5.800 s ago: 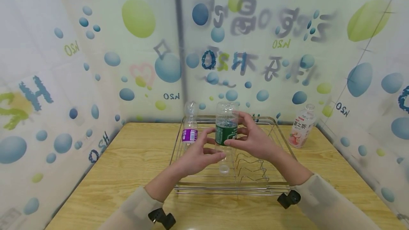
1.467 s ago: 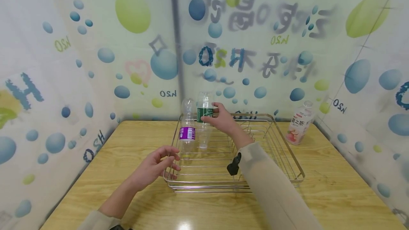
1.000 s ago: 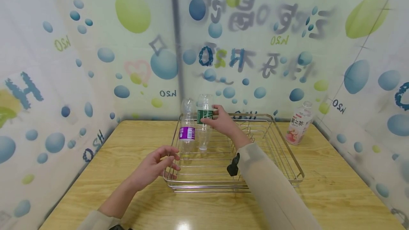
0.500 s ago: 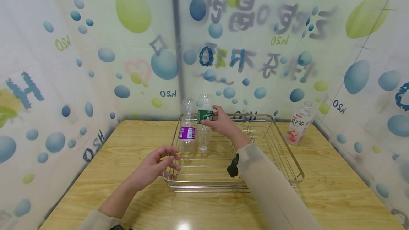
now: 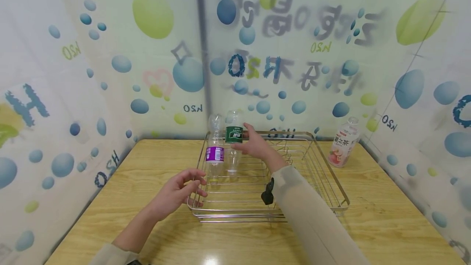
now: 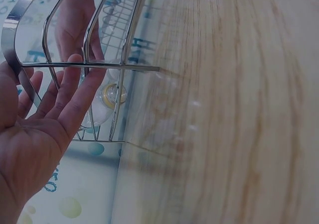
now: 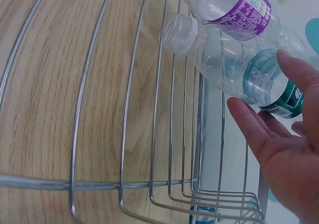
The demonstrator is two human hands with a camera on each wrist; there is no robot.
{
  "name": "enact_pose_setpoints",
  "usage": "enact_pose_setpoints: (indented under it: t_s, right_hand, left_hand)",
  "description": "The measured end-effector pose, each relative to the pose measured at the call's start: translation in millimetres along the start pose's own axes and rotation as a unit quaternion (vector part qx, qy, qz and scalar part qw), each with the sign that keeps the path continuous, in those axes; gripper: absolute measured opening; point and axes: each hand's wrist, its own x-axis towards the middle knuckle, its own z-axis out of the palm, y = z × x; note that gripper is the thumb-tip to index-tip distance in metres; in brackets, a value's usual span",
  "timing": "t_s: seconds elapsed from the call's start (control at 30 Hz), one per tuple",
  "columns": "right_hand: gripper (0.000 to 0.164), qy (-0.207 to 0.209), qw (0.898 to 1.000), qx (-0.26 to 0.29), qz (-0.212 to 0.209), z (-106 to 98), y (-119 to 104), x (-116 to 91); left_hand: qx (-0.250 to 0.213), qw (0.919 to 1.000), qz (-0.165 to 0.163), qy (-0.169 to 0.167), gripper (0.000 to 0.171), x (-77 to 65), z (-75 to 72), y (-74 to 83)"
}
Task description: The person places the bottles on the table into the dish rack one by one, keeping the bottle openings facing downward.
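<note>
In the head view a clear plastic bottle with a green label (image 5: 233, 135) stands upside down in the wire rack (image 5: 235, 209), leaning slightly. Its cap end (image 7: 180, 34) points down at the wires. My right hand (image 5: 254, 142) is right beside the bottle, fingers spread and loosely bent near the label. Close on its left, a clear bottle with a purple label (image 5: 215, 154) also stands inverted, its yellow cap low in the rack. My left hand (image 5: 180, 191) rests at the rack's front left corner with relaxed fingers among the side wires (image 6: 85, 64).
A pinkish-white labelled bottle (image 5: 344, 142) stands upright to the right of the rack, near the table's back right edge. The wooden table (image 5: 147, 158) is bordered by patterned curtains (image 5: 301, 77) at the back and sides. Zigzag wire dividers line the rack's right half.
Earlier both hands held the green-label bottle over the rack. It then moved left beside the purple-label bottle. In the last half second my right fingers have loosened from it; my left hand stays still.
</note>
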Motion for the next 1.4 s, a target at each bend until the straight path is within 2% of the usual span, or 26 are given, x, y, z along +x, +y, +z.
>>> enact_pose_setpoints:
  t_s: [0.3,0.8,1.4]
  right_hand:
    - [0.109,-0.006,1.0,0.013,0.002,1.3,0.3,0.6]
    - [0.107,0.005,1.0,-0.012,0.003,0.6,1.9,-0.7]
    - [0.104,0.003,1.0,-0.017,0.0,-1.1,0.9,-2.8]
  left_hand:
    - [0.006,1.0,0.0,0.002,0.049,-1.2,1.3,1.3]
    - [0.001,1.0,0.0,0.005,0.047,-1.1,2.2,1.2]
    - [0.002,1.0,0.005,0.007,0.043,-1.2,1.8,0.3]
